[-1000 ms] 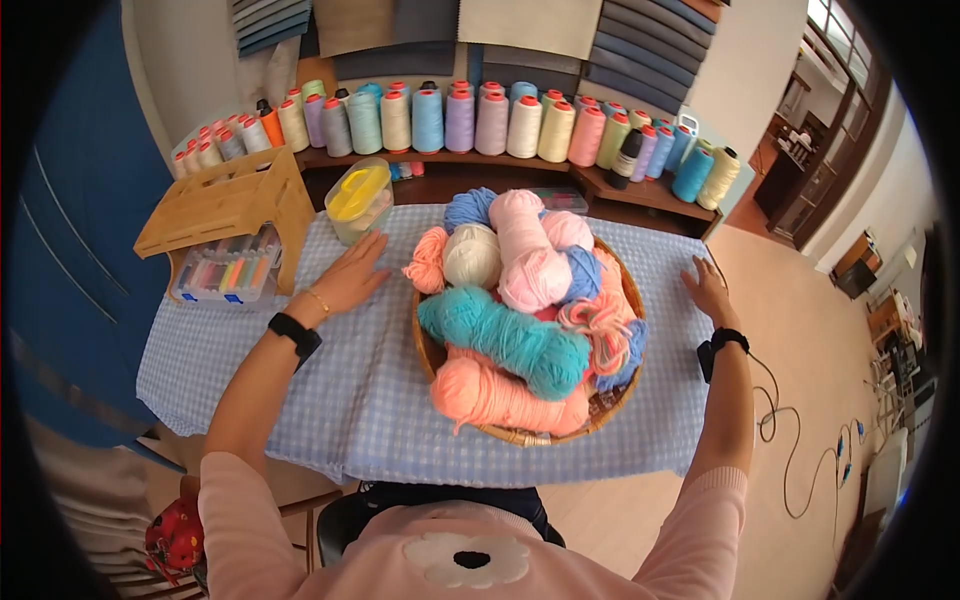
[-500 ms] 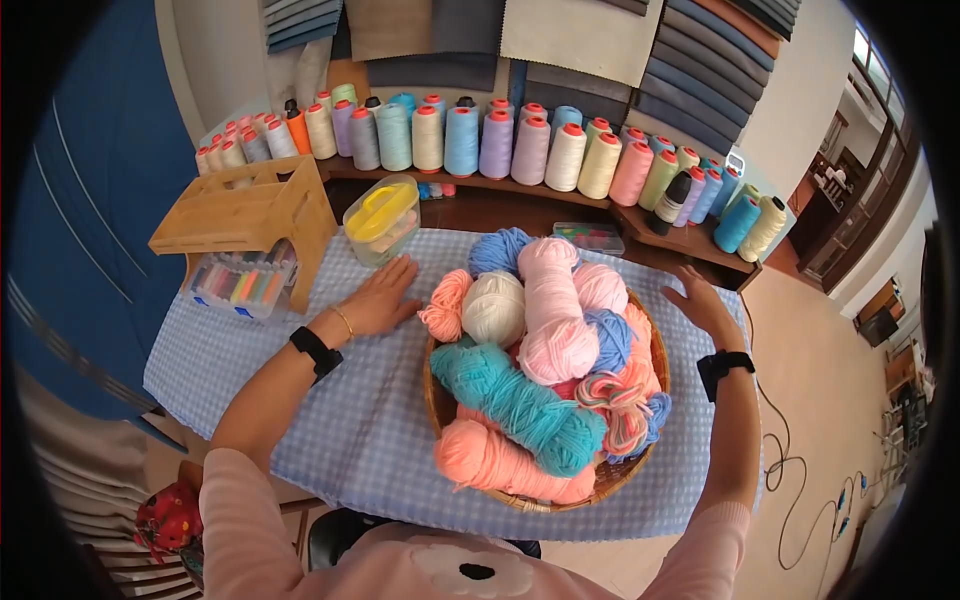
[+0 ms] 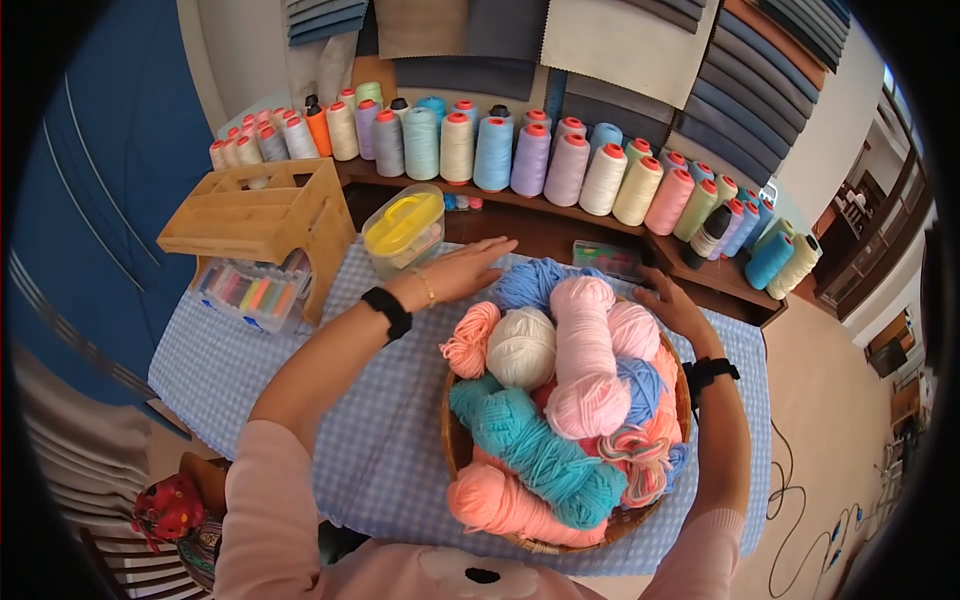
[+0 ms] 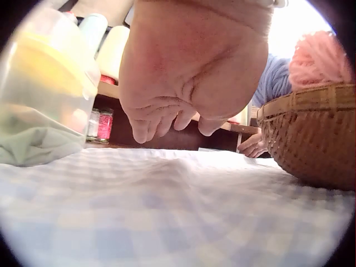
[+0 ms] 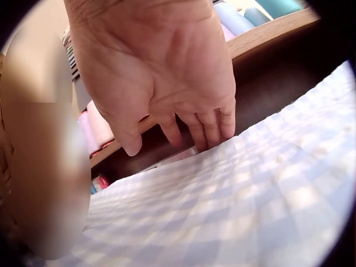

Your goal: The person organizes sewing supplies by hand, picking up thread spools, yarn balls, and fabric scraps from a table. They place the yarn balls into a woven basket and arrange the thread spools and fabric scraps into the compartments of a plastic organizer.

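Note:
A round wicker basket heaped with yarn stands on the checked cloth between my arms. On top lie a pale pink skein, a white yarn ball, a teal skein and a coral skein. Behind the basket's far left side, near the blue yarn, my left hand reaches across with extended fingers. Its palm faces down over the cloth, holding nothing. My right hand is beside the basket's far right side, fingers extended and grasping nothing; its fingertips show close over the cloth in the right wrist view.
A clear tub with a yellow lid stands left of my left hand. A wooden organizer with a marker case is farther left. Thread cones line the shelf behind; a flat plastic box lies near its edge.
My left hand has moved forward and right, from the cloth to behind the basket. The right hand has come inward toward the basket's far right side. The head view has shifted.

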Demonstrator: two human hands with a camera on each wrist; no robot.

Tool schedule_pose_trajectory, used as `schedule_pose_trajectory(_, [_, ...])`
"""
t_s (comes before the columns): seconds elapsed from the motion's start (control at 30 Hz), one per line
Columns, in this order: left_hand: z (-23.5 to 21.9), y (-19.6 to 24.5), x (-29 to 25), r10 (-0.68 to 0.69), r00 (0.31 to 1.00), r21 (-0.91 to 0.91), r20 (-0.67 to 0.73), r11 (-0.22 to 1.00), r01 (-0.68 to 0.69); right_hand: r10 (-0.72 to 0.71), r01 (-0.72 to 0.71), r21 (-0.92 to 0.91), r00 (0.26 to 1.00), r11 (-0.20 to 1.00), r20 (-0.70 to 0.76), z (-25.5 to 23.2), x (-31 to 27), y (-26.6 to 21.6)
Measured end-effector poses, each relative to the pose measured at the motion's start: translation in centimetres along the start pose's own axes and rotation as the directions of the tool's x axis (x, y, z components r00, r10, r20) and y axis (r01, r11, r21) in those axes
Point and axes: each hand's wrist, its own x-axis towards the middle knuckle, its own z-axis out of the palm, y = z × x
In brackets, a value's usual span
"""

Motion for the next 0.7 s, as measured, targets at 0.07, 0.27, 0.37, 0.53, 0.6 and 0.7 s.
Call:
schedule_pose_trajectory(0.07, [0.4,0.1,2.1,0.057,0.998,0.027,0.027,0.998,-0.058,-0.03,0.03,0.008,1.0,1.0,-0.009,0.2,-0.1,-0.5])
schedule_pose_trajectory(0.27, [2.1,0.4,5.7,0.112,0.991,-0.006,0.067,0.994,-0.111,-0.144,0.129,0.187,0.987,0.974,0.07,1.0,0.3,-0.7])
schedule_pose_trajectory(0.37, [2.8,-0.4,6.0,0.166,0.982,-0.023,0.092,0.986,-0.164,-0.23,0.223,0.102,0.971,0.969,0.06,1.4,0.8,0.1])
schedule_pose_trajectory(0.53, [2.3,-0.4,4.4,0.112,0.993,0.042,0.043,0.993,-0.114,-0.098,0.091,0.268,0.995,0.959,0.014,-1.0,-1.7,-3.5])
schedule_pose_trajectory(0.6, [1.3,-1.4,2.9,0.206,0.978,0.046,-0.046,0.978,-0.204,-0.119,0.105,0.349,0.993,0.931,0.019,-2.3,-3.3,-3.7])
schedule_pose_trajectory(0.7, [-0.3,0.2,0.3,0.066,0.997,-0.119,-0.047,0.99,-0.071,-0.129,0.06,0.512,0.986,0.857,0.1,-3.6,-6.5,-3.6])
